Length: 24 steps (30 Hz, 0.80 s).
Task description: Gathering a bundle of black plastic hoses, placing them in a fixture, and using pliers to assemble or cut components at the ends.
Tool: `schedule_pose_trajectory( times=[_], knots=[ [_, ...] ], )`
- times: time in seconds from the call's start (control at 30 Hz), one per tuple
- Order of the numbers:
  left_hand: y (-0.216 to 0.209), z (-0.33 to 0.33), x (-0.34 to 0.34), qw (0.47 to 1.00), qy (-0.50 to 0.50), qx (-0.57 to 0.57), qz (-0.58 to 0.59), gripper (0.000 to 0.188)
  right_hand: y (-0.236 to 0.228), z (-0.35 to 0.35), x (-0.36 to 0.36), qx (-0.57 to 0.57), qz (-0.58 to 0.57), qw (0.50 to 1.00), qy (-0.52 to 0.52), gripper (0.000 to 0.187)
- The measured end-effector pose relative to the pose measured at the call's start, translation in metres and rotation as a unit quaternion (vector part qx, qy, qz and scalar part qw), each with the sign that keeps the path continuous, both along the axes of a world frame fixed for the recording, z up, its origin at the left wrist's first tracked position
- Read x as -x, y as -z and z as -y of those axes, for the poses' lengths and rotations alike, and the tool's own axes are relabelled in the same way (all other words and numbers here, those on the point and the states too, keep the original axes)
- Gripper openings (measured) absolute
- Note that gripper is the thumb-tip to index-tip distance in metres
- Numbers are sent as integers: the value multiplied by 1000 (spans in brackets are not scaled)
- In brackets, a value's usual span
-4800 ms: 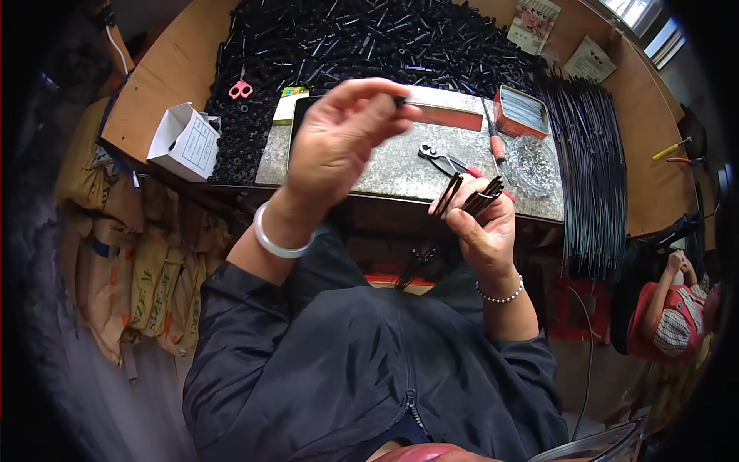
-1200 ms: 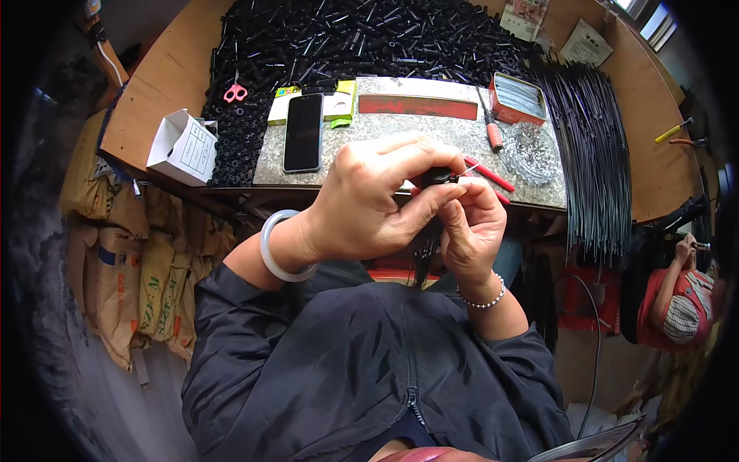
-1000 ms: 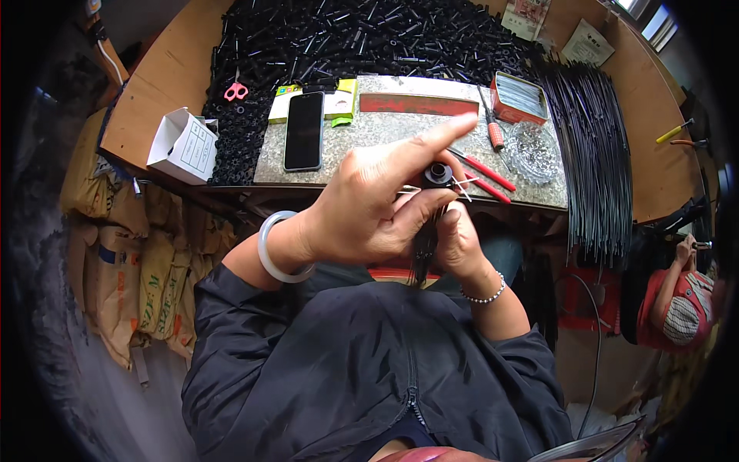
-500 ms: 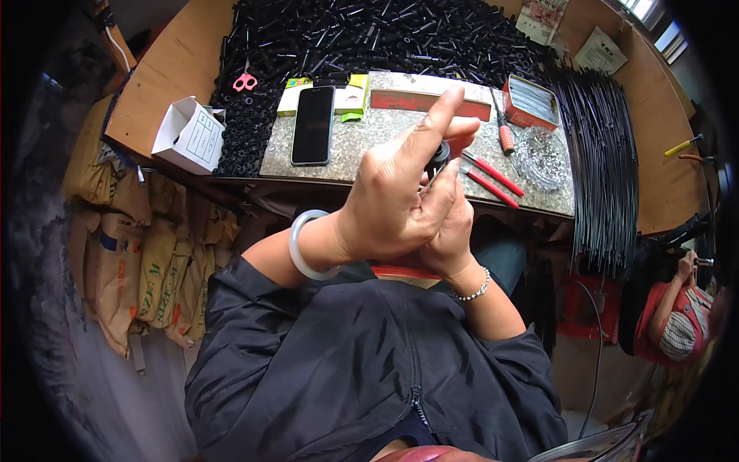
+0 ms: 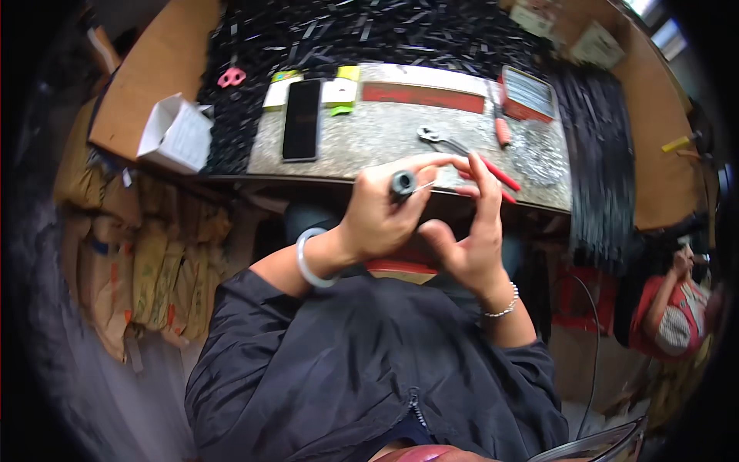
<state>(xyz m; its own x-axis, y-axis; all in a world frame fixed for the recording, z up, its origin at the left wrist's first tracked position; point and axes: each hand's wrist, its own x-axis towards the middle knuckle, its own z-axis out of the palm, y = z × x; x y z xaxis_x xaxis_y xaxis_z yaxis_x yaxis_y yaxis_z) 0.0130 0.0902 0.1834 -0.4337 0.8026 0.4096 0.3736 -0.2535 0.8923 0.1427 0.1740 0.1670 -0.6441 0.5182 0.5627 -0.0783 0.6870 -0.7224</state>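
Note:
Between the thumb and fingers of my left hand (image 5: 376, 209) sits a short black hollow tube (image 5: 402, 185), its round open end facing up. A thin pale wire (image 5: 425, 187) runs from beside the tube toward my right hand (image 5: 476, 258). That hand is open, thumb spread and fingers stretched out, with its fingertips close to those of the left. Motion blur hides whether the right fingers touch the wire. Just beyond them lie pliers with red handles (image 5: 500, 173), partly covered by my right fingers.
On the stone-patterned board (image 5: 339, 146) are a black phone (image 5: 302, 122), a red-and-white bar (image 5: 422, 94), a screwdriver (image 5: 502, 131), a tin (image 5: 528, 96) and clear small parts (image 5: 539, 158). Black parts (image 5: 331, 35) heap behind; black rods (image 5: 600, 169) lie right. Another person (image 5: 670, 308) sits far right.
My hands have come apart from an overlapping clasp. The right one has opened and moved slightly right; the black tube now shows in my left. The pliers' head has come into sight.

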Motion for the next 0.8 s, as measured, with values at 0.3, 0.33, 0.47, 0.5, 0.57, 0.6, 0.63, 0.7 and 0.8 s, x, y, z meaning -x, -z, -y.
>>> schedule_pose_trajectory(
  times=[0.3, 0.33, 0.47, 0.5, 0.57, 0.6, 0.63, 0.7, 0.8],
  knots=[
    [4, 12, 18, 989, -52, 14, 136, 34, -3, -4, -3, -225, 16, 972, 66, 17],
    [4, 16, 21, 987, -45, 7, 151, 34, 13, -21, -4, -211, 40, 972, 93, 18],
    [8, 23, 22, 993, -31, 25, 107, 35, 60, -83, -9, -286, 183, 926, 163, 21],
    [9, 23, 21, 993, -40, 33, 108, 35, 67, -92, -10, -316, 223, 912, 138, 20],
    [8, 16, 20, 996, -30, 10, 84, 33, 72, -98, -10, -336, 256, 898, 123, 23],
    [10, 10, 19, 997, -28, -9, 78, 33, 73, -98, -12, -314, 255, 905, 129, 21],
    [11, 6, 20, 997, -25, -28, 71, 32, 72, -96, -15, -292, 253, 912, 134, 19],
    [8, 6, 23, 997, -33, -26, 58, 30, 64, -88, -23, -117, 214, 965, 102, 17],
    [6, 7, 25, 995, -73, -28, 56, 26, 21, -67, -38, -18, 161, 987, 1, 23]
  ],
)
